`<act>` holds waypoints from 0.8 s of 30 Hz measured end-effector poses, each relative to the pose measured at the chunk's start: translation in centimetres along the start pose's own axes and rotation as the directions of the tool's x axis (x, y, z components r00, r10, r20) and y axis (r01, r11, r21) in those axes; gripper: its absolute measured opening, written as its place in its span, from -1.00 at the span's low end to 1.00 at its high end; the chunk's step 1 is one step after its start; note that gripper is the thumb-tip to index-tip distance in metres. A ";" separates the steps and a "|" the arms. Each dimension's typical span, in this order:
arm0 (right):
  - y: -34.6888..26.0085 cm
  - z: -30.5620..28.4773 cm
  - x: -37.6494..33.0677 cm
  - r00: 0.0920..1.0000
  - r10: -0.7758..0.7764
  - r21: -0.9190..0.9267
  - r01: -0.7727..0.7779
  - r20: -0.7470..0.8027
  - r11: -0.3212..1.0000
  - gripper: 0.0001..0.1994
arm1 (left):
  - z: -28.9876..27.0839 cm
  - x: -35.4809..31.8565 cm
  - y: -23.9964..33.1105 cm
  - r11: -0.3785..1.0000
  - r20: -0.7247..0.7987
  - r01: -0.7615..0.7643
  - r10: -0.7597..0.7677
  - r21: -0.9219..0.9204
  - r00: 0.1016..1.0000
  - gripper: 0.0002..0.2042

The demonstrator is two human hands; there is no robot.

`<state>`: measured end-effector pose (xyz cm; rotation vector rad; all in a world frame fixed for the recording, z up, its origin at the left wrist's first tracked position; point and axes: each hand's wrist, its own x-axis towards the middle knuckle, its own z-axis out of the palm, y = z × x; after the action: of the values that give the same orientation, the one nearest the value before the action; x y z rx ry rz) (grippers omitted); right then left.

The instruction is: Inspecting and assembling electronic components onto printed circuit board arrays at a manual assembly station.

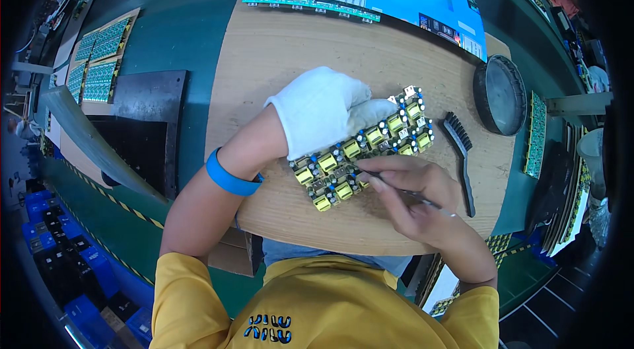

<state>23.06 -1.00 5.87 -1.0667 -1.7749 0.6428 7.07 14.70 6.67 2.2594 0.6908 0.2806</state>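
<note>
A panel of circuit boards [350, 149] lies at a slant on the wooden board, crowded with yellow transformers, capacitors and metal ports. My left hand [323, 108], in a white glove, grips its upper edge; the glove hides the fingertips. In my bare right hand [419, 194] is a slim, dark pen-like metal tool [422, 200], pinched between thumb and fingers. Its tip points in among the parts at the panel's lower edge, and the fingers partly cover it. I cannot tell whether the tip touches a part.
A black-bristled brush [460, 151] and a round dark dish [500, 95] are on the right. A blue printed sheet [409, 2] at the back carries more green circuit boards [310, 5]. Further boards [102, 52] lie far left, near a curved grey bar [99, 141].
</note>
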 end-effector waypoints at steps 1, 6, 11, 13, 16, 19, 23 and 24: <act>-0.1 0.0 0.0 1.000 -0.002 0.000 0.002 0.001 1.000 -0.73 | 0.0 0.0 0.0 1.000 -0.005 -0.005 0.005 -0.013 1.000 -0.52; -0.4 -0.2 -0.1 1.000 -0.016 0.004 0.016 0.005 1.000 -0.72 | -0.3 0.0 0.2 1.000 0.013 0.023 -0.023 -0.014 1.000 -0.52; 0.1 -0.6 0.1 0.993 0.053 -0.001 -0.053 -0.104 0.999 -0.73 | -0.1 0.0 -0.1 0.996 0.007 0.039 -0.039 -0.082 0.999 -0.54; 0.3 -0.7 0.5 0.991 0.062 -0.002 -0.063 -0.119 0.998 -0.74 | 0.2 -0.1 -0.5 0.995 -0.021 0.014 -0.016 -0.103 1.000 -0.55; 0.4 -0.4 1.1 0.995 0.012 -0.025 -0.015 -0.097 1.000 -0.74 | 0.5 0.0 -0.8 0.993 -0.043 -0.011 0.006 -0.114 0.999 -0.56; 0.3 -0.5 1.2 0.998 -0.012 -0.017 0.011 -0.063 1.000 -0.74 | 0.5 0.0 -0.7 0.993 -0.060 -0.027 0.021 -0.111 0.998 -0.57; 0.3 -0.2 1.4 0.999 0.008 -0.033 -0.009 -0.032 0.999 -0.74 | 0.2 0.0 -0.3 0.996 -0.024 0.008 -0.010 -0.090 1.000 -0.57; 0.2 -0.1 1.4 0.999 0.025 -0.045 -0.026 -0.027 0.999 -0.74 | 0.3 0.0 -0.5 0.997 -0.032 -0.015 0.012 -0.079 0.999 -0.57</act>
<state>22.96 0.34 6.33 -1.1255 -1.7631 0.6044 7.00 14.85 6.10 2.1892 0.6691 0.3447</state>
